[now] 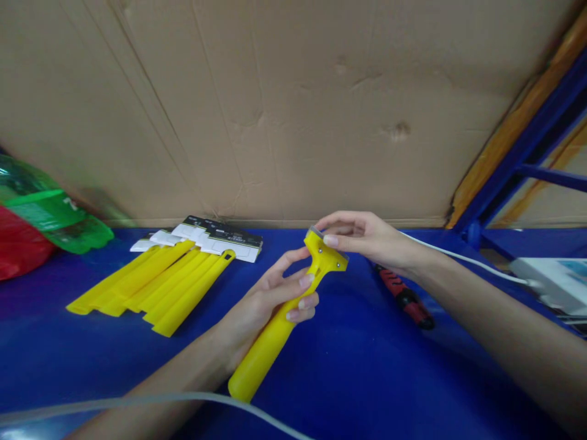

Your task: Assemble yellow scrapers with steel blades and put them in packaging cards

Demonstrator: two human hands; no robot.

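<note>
A yellow scraper (270,348) is held at a slant above the blue table, its wide head with two screws pointing up and away from me. My left hand (270,296) is wrapped round the handle just below the head. At the head's top edge, my right hand (358,235) pinches the scraper between thumb and fingers, beside a grey strip. Some of the right fingers are hidden behind the head. Left of my hands lie several more yellow scrapers (160,281) in a row, with black and white card sleeves (220,235) over their heads.
A red and black screwdriver-like tool (406,296) lies under my right forearm. A green bottle (50,208) and a red bag (21,244) sit at the left. A white box (550,278) with a cable is at the right. Cardboard (293,110) stands behind; a white cable (183,397) crosses the foreground.
</note>
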